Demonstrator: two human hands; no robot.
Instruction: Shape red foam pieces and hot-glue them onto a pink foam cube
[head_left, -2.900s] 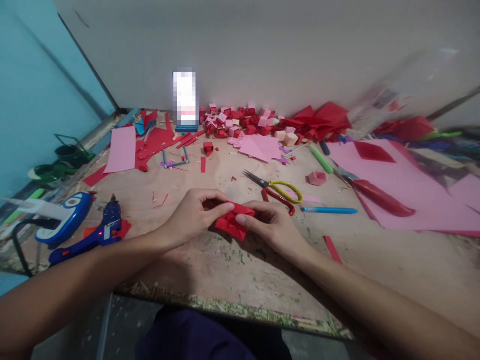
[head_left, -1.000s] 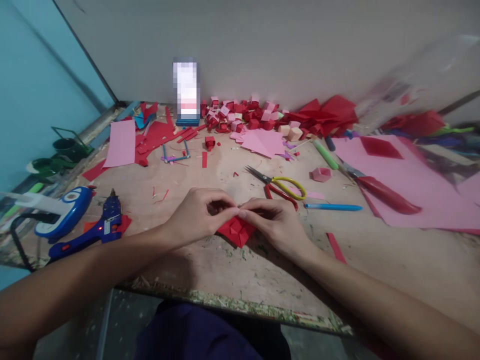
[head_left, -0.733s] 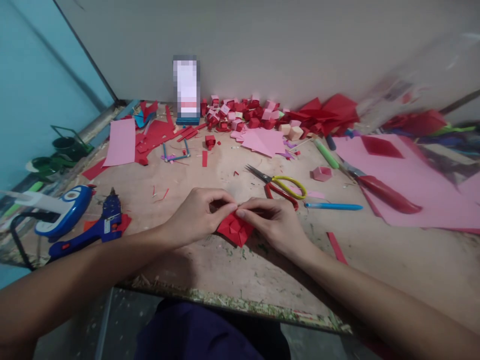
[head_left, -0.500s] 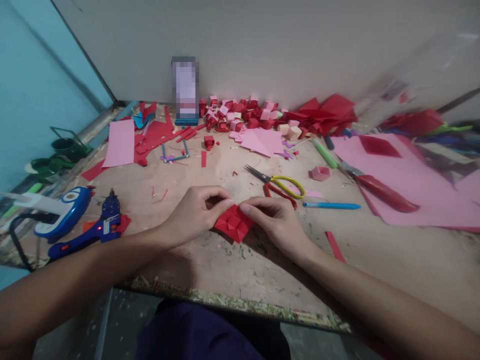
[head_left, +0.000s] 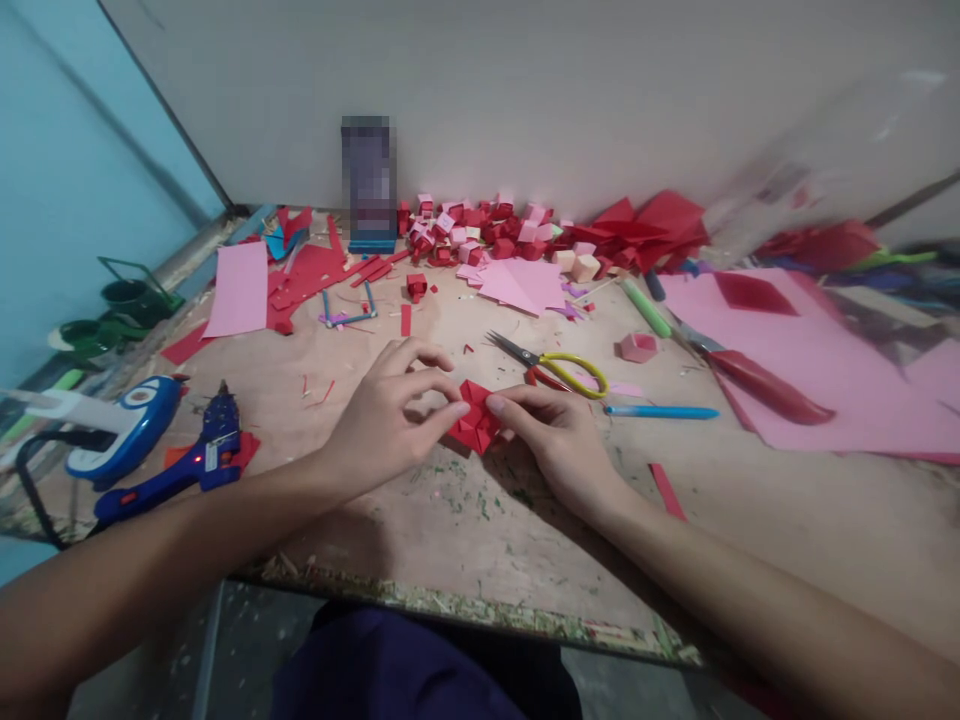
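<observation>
A small red folded-paper piece with creased flaps [head_left: 478, 418] sits between the hands, over the near middle of the pale wooden counter [head_left: 352, 540]. The right hand [head_left: 559, 435] pinches its right corner between thumb and fingers; the left hand [head_left: 390, 410] is loosely open, fingers raised and thumb at the left edge, though whether it grips, I cannot tell. Room sprinkled with green flecks runs from the paper to the counter's rough near edge, and more opens at near right, past a narrow red paper strip [head_left: 667, 492]. Movement is tighter on the far side of the right hand, where yellow-and-red-handled metal scissors [head_left: 574, 373] lie just beside it; a blue plastic glue gun [head_left: 206, 460] stands off to the left, near the left forearm. Compared with half a second ago, the paper is farther from the near edge and the left fingers have spread.
</observation>
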